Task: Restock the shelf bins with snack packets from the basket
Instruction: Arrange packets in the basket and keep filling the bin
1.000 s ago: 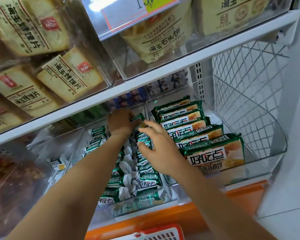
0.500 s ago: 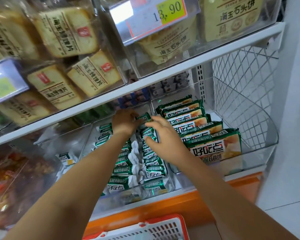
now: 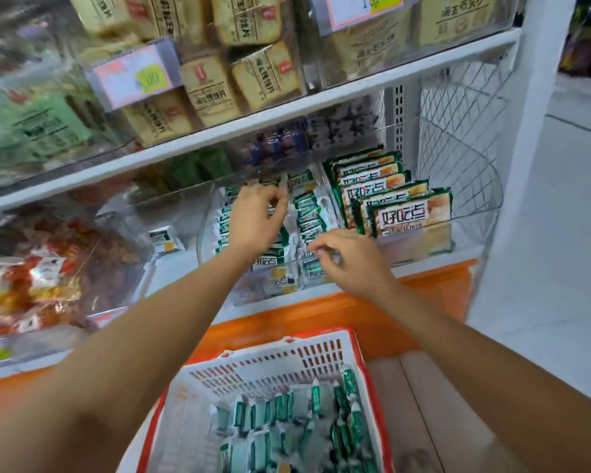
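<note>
While squaring packets in the middle bin, curls left hand over the far rows, pinch impossible to tell, and rests right hand, fingers loose, on the near row. Calls next for a reach to the near basket. Leaves scant room under the shelf edge.

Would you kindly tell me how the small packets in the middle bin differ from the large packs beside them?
The small packets are narrow; the large packs are much wider. The small packets are green and white; the large packs add a tan biscuit picture. The small packets overlap in two rows; the large packs stand in one. Both bear the same printed characters.
</note>
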Tool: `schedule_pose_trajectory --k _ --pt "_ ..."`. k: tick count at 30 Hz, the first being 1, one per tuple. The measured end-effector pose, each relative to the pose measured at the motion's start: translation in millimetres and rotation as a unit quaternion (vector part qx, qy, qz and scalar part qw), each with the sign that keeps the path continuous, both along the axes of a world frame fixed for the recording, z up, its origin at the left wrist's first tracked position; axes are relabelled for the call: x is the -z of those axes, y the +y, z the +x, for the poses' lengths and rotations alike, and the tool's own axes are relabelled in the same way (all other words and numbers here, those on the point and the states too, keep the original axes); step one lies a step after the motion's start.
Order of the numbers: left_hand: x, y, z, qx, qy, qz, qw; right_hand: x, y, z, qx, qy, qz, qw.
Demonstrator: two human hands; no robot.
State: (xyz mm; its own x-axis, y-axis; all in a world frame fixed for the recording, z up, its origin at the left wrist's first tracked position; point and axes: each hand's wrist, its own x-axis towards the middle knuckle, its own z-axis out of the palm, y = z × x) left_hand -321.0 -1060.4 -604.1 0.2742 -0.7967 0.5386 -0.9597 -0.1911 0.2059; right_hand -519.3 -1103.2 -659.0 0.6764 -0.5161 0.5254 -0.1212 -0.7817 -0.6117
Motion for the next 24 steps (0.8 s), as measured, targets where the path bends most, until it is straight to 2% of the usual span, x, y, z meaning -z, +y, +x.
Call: schedule_pose_trajectory --k 3,6,10,12,15,17,20,24 --pt "16.4 37.4 -18.7 -0.018 -0.082 -0.027 0.996 32.5 23.7 -8.4 -0.013 0.075 -0.006 0.997" --pt "40.0 73.5 -37.9 0.01 -0.117 -0.053 0.992 73.2 34.0 -14.7 -0.004 0.177 0.014 0.984" --pt "82.8 113.0 -51.2 0.069 -0.146 -0.011 0.987 120.4 35.6 -16.1 0.022 0.281 0.043 0.958" --pt "112.4 126.8 -51.4 0.096 -0.116 0.053 0.987 131.8 38.7 -14.0 0.029 0.325 0.045 0.944" --pt "158.4 143.1 -53.1 0.089 0.013 0.174 0.981 143.6 44.2 -6.2 0.016 0.347 0.062 0.936" --pt "186.1 152.4 -56.1 0.065 0.083 0.276 0.955 151.5 47.8 -1.0 0.013 0.359 0.065 0.931" --pt "226.3 162.5 -58.7 0.017 0.132 0.417 0.899 165.7 50.1 4.7 0.01 0.37 0.055 0.927" --pt "269.0 171.9 -65.3 -0.033 0.185 0.537 0.822 181.8 46.0 9.5 0.04 0.353 0.013 0.935"
